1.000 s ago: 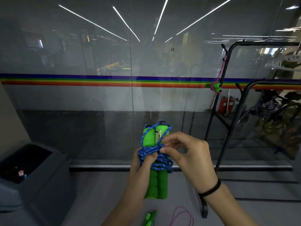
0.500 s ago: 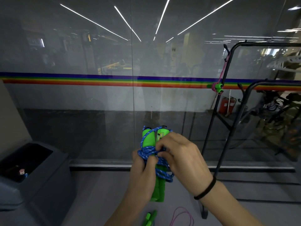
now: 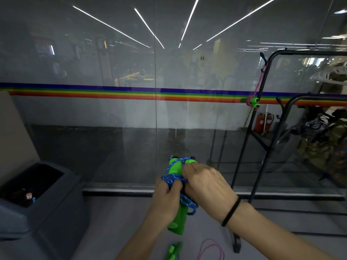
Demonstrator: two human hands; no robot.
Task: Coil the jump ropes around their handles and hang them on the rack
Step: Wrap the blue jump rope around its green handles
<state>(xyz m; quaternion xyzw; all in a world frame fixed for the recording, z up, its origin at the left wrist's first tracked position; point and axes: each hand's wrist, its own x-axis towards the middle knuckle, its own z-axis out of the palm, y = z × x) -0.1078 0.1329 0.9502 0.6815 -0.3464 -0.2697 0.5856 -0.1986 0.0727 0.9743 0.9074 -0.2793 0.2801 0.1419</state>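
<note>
I hold a jump rope with two green foam handles (image 3: 177, 221) held upright together and a blue speckled cord (image 3: 173, 179) coiled round their middle. My left hand (image 3: 168, 200) grips the handles and coil from the left. My right hand (image 3: 205, 186) lies over the upper handles, its fingers curled on the cord; the fingertips are hidden. A black metal rack (image 3: 262, 111) stands to the right, with a coiled pink-corded rope with green handles (image 3: 251, 101) hanging from its upper hook. Another green-handled rope (image 3: 173, 251) and a pink cord (image 3: 211, 249) lie on the floor below.
A glass wall (image 3: 112, 128) with a rainbow stripe stands straight ahead. At the lower left sits a dark grey bin (image 3: 43, 207) with a bottle inside. The rack's foot (image 3: 236, 243) rests on the floor near my right forearm. Behind the rack is clutter.
My right hand has turned over the top of the handles, covering more of them. The handle bundle has tilted slightly, and the whole bundle sits a little lower in view.
</note>
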